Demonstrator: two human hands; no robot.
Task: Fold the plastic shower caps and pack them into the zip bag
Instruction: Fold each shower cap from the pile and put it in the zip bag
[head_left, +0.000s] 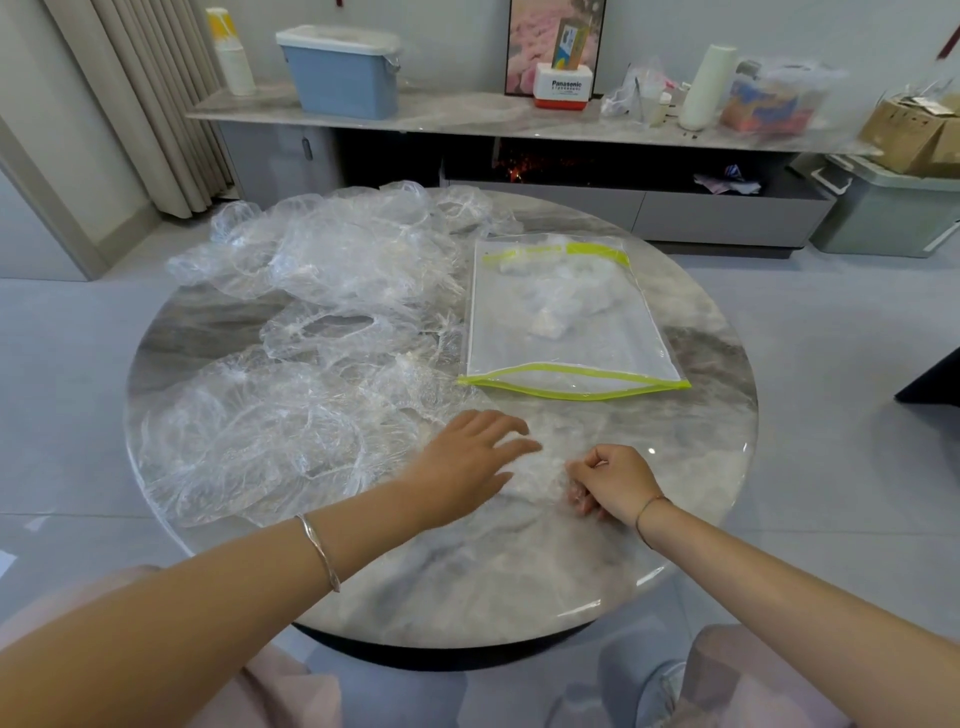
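Note:
A crumpled clear shower cap (540, 470) lies on the round marble table (467, 582) near its front. My left hand (467, 462) presses flat on its left part, fingers spread. My right hand (615, 480) pinches its right edge with curled fingers. A clear zip bag (566, 322) with lime-green trim lies at the right of the table, its near mouth gaping, with folded caps inside. Several loose clear caps (322, 332) cover the table's left half.
Behind the table runs a long low cabinet (467, 122) holding a blue lidded bin (343, 73), a white roll (709, 85), boxes and bags. Curtains hang at the far left. A green storage box (883, 208) stands on the floor at the right.

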